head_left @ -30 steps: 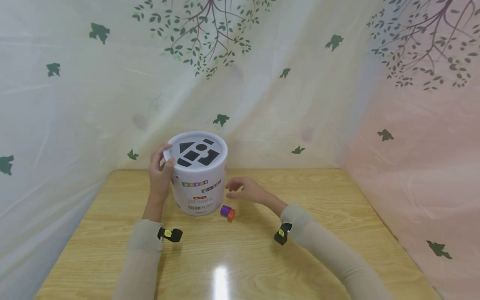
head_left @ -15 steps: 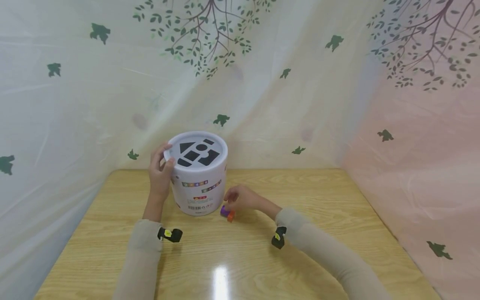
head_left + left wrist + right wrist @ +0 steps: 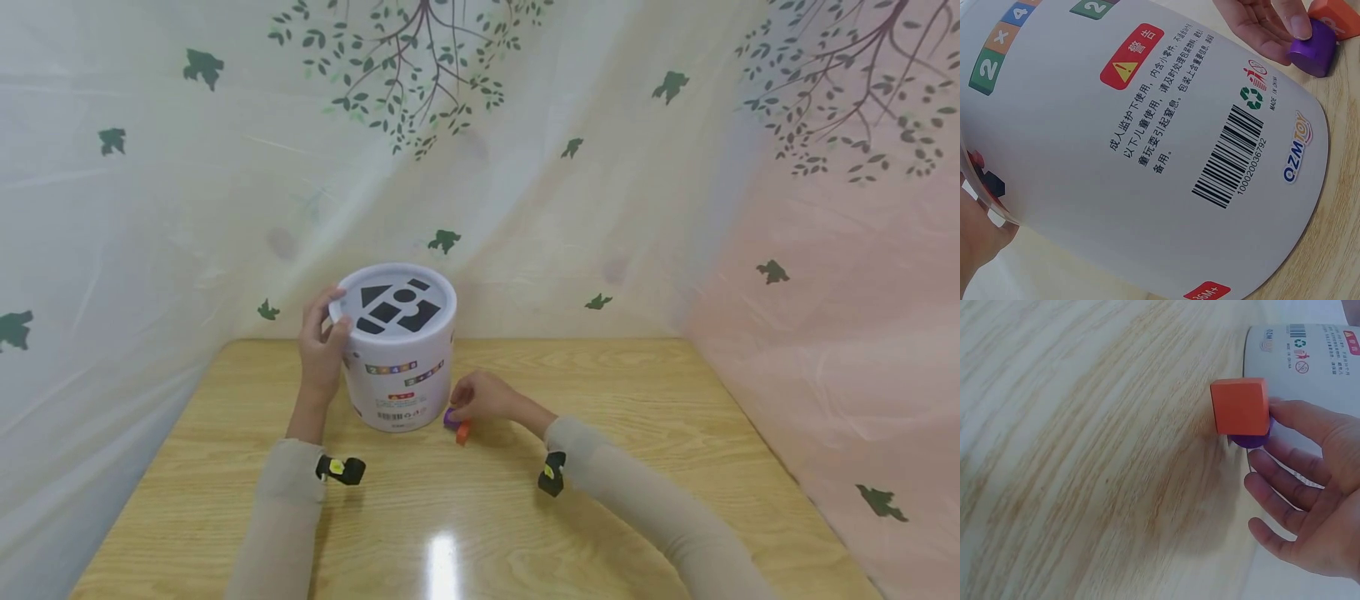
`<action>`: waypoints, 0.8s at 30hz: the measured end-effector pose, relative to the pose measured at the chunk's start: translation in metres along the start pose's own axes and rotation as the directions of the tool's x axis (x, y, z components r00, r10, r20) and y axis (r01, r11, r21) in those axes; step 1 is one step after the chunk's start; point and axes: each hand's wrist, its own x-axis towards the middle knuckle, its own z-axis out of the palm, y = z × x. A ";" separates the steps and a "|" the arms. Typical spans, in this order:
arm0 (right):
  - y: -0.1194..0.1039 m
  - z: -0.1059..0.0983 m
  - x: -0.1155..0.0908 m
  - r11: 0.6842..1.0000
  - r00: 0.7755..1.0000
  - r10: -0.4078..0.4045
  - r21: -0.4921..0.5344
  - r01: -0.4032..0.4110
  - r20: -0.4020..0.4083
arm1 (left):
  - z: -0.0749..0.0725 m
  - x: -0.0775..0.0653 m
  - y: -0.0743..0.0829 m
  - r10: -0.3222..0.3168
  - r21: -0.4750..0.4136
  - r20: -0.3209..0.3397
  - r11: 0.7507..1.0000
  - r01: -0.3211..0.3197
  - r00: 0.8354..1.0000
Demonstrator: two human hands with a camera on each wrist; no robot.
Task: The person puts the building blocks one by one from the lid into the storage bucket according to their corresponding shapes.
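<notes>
A white toy bucket (image 3: 397, 375) stands upright on the table, its lid (image 3: 352, 304) marked with black shapes such as a triangle and a circle. My left hand (image 3: 318, 358) grips the bucket's left upper rim, thumb in front. By the bucket's lower right side, my right hand (image 3: 489, 398) pinches a purple rounded block (image 3: 1315, 51) between thumb and fingers. An orange cube (image 3: 1241, 406) sits right against the purple block, in front of it in the right wrist view, where it hides most of the purple one. A character is partly visible on the cube in the left wrist view.
The wooden table (image 3: 600, 500) reaches back to a pale curtain (image 3: 525, 275) printed with leaves and branches. Black straps with small devices sit on both sleeves. Light glares on the table's front.
My right hand has come down and slightly left from beside the bucket onto the purple block, its fingers closing around it. The left hand and bucket stay in place.
</notes>
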 end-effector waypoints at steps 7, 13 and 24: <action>0.006 -0.001 0.001 0.998 0.999 0.046 -0.049 -0.046 -0.019 | 0.004 -0.007 0.021 -0.019 0.007 0.009 1.000 0.019 1.000; 0.010 -0.003 0.002 0.997 0.997 0.074 -0.032 -0.075 -0.032 | 0.005 -0.012 0.036 -0.026 0.016 0.012 1.000 0.026 1.000; 0.016 -0.003 0.009 0.998 0.997 0.064 -0.023 -0.065 -0.034 | 0.003 -0.005 0.018 -0.038 0.026 0.009 0.999 0.038 0.999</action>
